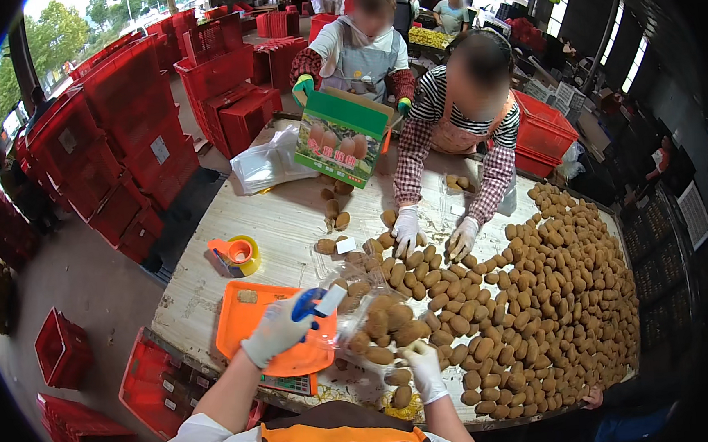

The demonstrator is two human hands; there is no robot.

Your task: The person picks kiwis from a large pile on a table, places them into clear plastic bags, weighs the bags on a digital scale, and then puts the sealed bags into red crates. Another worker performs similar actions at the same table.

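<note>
My left hand (281, 324), in a pale glove with blue on the fingers, is over an orange scale tray (229, 328). It appears to grip the lid side of a clear plastic clamshell box (346, 326), near a white label (330, 301). Brown kiwifruit (388, 320) lie heaped in and around this box; its far edges are hard to make out. My right hand (425, 370), in a thin white glove, is at the box's near right corner. Its bent fingertips touch or nearly touch kiwifruit; whether one is held is unclear.
A large kiwifruit pile (555, 287) covers the table's right side. Opposite, a co-worker's gloved hands (407, 232) touch fruit; another person holds a green printed carton (342, 138). A tape dispenser (238, 254) and plastic bags (273, 162) lie left. Red crates (132, 125) stand beyond.
</note>
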